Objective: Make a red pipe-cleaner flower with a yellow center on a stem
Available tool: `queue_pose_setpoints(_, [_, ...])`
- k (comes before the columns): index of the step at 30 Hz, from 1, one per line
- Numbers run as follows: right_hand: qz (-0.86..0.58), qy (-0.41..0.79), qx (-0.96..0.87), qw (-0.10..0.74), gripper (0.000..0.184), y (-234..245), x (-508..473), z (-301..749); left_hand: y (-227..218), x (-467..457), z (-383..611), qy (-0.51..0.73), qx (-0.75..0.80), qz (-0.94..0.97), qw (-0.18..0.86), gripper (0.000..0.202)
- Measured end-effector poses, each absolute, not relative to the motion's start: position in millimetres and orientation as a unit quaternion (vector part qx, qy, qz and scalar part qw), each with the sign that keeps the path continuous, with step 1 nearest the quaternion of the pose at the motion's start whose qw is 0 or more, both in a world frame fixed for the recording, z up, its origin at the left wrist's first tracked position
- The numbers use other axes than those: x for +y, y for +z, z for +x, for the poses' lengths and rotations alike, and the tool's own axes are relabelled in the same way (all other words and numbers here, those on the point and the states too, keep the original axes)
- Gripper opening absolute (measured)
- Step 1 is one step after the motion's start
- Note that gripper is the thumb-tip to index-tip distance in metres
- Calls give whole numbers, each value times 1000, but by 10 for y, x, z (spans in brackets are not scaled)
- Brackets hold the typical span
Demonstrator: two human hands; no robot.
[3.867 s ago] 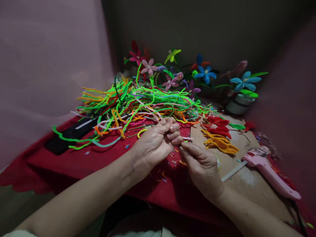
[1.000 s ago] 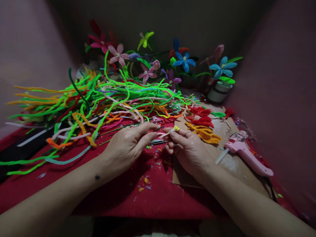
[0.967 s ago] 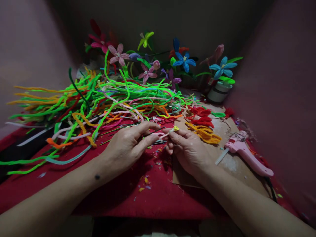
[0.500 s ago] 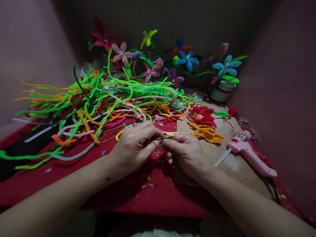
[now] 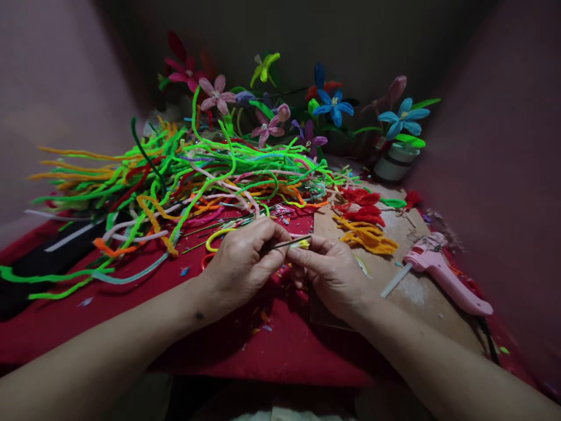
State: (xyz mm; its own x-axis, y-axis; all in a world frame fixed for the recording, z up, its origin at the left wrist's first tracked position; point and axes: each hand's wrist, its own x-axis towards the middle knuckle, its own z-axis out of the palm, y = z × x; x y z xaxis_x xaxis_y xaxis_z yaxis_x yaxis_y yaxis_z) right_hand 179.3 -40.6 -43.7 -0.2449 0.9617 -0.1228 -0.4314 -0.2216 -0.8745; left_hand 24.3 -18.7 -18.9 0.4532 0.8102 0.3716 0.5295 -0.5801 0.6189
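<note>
Pinching a thin dark rod (image 5: 291,242) in the left hand (image 5: 244,262) and a small yellow-tipped bundle (image 5: 301,244) in the right hand (image 5: 336,269), the person holds both by the left edge of the brown board (image 5: 447,327); rod and bundle sit close, though I can't tell if they touch; orange fuzzy pieces (image 5: 368,235) lie on the board, a pink glue gun (image 5: 449,275) at its right; a heap of bright stems (image 5: 258,166) spreads left of it.
</note>
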Motion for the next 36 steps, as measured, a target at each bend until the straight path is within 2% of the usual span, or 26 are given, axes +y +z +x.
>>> queue_pose_setpoints(3, [-344, 709, -341, 513, 13, -427, -376, 1798, -153, -175, 236, 319, 440, 802, 249, 13])
queue_pose_setpoints(7, [-319, 706, -310, 552, 9, -401, -289, 1852, -128, -161, 151, 305, 477, 799, 205, 23])
queue_pose_setpoints(13, [-307, 704, -285, 574, 5, -352, -242, 1906, -164, -157, 57, 281, 390, 868, 122, 17])
queue_pose_setpoints(20, [-310, 690, -289, 587, 5, -339, -246, 1922, -113, -187, 56, 322, 370, 863, 122, 13])
queue_pose_setpoints(36, [-317, 677, -311, 587, 6, -380, -220, 1925, -156, -189, 46, 327, 368, 864, 107, 13])
